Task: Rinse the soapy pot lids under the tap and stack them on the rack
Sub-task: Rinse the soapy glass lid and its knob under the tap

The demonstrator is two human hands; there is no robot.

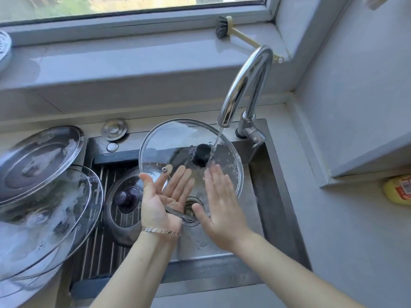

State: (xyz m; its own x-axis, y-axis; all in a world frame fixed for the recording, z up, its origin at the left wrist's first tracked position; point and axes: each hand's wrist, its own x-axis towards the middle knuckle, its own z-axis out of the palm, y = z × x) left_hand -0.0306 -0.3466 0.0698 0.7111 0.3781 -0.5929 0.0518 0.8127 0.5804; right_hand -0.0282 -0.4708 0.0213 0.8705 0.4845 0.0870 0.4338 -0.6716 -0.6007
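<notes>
A clear glass pot lid with a black knob is tilted over the sink under the running tap. The water stream lands beside the knob. My left hand supports the lid from below, palm up, fingers straight under the glass, thumb at the rim. My right hand lies flat on the lid's wet surface, fingers straight. One glass lid with a dark knob rests on the ribbed rack across the sink's left part. Soapy glass lids and a soapy steel lid are piled at left.
The steel sink has its drain below the held lid. A dish brush lies on the windowsill behind the tap. A yellow bottle sits under a ledge at far right. Grey counter runs along the right.
</notes>
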